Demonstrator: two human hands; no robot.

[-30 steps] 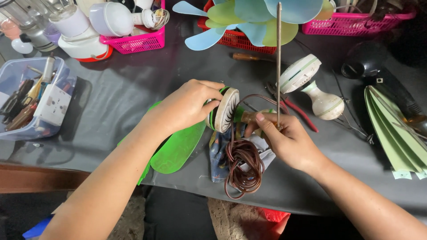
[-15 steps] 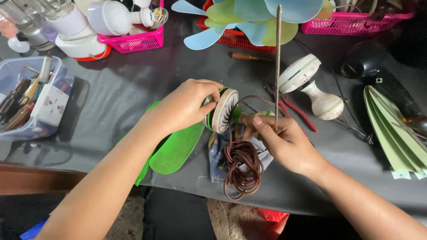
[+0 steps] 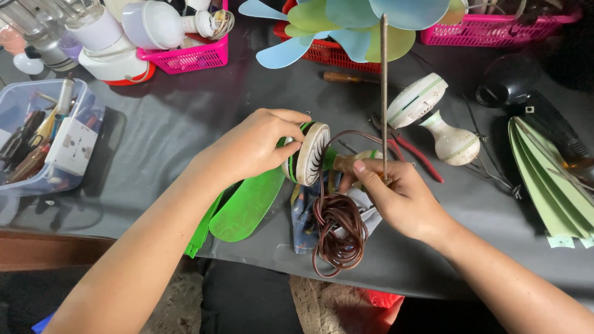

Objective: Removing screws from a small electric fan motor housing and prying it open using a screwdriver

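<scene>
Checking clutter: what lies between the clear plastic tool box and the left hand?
Head view: only bare dark table mat between tool box and left hand.

A small repair workshop for household electrics: the dark-covered table (image 3: pixel 161 136) is crowded with loose fan blades (image 3: pixel 346 25), a coil of brown wire (image 3: pixel 337 232), red-handled pliers (image 3: pixel 411 154), a screwdriver (image 3: pixel 346 77), a clear tub of hand tools (image 3: pixel 43 139) and pink baskets (image 3: pixel 185 55) of bulbs and spare parts.

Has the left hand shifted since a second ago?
No. The left hand still grips the fan motor at the same spot, left of the upright rod.
</scene>
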